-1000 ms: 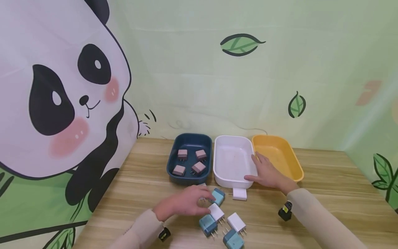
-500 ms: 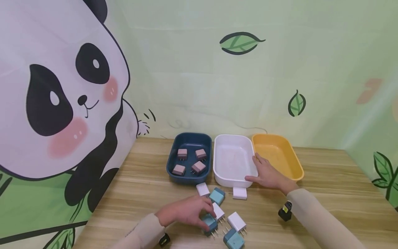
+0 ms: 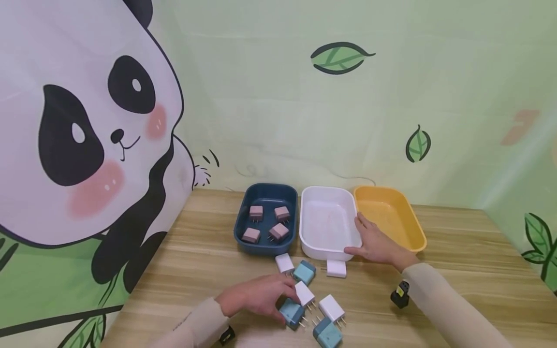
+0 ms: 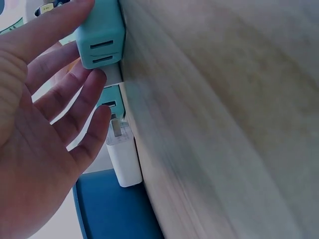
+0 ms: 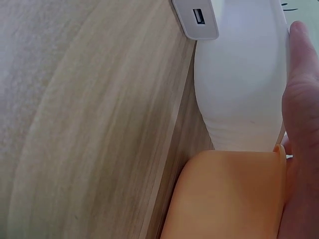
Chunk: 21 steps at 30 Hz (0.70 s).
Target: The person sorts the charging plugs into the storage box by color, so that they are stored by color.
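Observation:
My left hand [image 3: 260, 296] pinches a two-tone blue charger plug [image 3: 292, 313] between thumb and fingers at the near left of a loose group. In the left wrist view this charger [image 4: 103, 42] shows two slots, and the other fingers spread beside it. Close by lie a white charger [image 3: 305, 293], another white charger [image 3: 331, 308] and a second blue charger [image 3: 327, 332], prongs showing. My right hand [image 3: 377, 243] rests on the right front rim of the white tray [image 3: 329, 254], its fingers relaxed, thumb along the front edge. The right wrist view shows its thumb extended at the rim.
Left of the white tray, a navy tray [image 3: 266, 247] holds several pink chargers [image 3: 278, 231]. A yellow tray [image 3: 409, 227] stands at the right. Before the trays lie a white charger [image 3: 285, 263], a light-blue charger [image 3: 304, 273] and another white charger [image 3: 336, 268] on the wooden table [image 3: 209, 241].
My left hand has come nearer, from over the white and light-blue chargers to the near blue charger, and its fingers have closed around it. The right hand has stayed at the white tray.

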### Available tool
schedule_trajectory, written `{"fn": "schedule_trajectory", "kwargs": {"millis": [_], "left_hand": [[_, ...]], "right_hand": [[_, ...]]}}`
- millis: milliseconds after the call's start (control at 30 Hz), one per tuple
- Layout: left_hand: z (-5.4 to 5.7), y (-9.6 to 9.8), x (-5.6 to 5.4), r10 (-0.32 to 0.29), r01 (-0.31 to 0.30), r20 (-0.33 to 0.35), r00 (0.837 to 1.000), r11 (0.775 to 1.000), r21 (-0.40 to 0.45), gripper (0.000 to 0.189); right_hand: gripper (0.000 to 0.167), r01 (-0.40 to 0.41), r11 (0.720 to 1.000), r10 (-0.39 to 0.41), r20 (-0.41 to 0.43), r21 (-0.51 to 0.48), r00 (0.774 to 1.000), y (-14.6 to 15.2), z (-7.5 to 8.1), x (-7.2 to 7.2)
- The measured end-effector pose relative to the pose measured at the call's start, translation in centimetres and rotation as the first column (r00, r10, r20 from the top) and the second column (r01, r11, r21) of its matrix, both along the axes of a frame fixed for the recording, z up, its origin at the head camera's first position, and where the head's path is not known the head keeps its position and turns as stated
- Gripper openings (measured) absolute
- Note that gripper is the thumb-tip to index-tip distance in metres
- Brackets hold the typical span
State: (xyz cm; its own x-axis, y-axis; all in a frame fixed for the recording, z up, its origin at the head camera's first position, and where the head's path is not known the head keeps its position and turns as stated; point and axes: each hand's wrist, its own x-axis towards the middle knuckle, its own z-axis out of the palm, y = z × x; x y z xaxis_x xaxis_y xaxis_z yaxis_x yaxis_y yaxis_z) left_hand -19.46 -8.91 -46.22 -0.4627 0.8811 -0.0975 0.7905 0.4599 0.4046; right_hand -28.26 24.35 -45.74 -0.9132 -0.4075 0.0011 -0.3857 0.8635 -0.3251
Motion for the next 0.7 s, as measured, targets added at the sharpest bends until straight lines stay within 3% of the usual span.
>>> {"fn": "schedule_trajectory", "kwargs": {"millis": [500, 700], "left_hand": [[-0.04, 0.01, 0.21, 0.013, -0.013, 0.003, 1.0, 1.0, -0.005, 0.046], [-0.23, -0.17, 0.17, 0.023, -0.022, 0.047, 0.999, 1.0, -0.015, 0.045]], "right_hand": [[0.107, -0.02, 1.0, 0.02, 0.005, -0.018, 1.0, -0.15, 0.27, -0.07], [0.114, -0.01, 1.0, 0.011, 0.032, -0.02, 0.999, -0.02, 0.29, 0.02]]}}
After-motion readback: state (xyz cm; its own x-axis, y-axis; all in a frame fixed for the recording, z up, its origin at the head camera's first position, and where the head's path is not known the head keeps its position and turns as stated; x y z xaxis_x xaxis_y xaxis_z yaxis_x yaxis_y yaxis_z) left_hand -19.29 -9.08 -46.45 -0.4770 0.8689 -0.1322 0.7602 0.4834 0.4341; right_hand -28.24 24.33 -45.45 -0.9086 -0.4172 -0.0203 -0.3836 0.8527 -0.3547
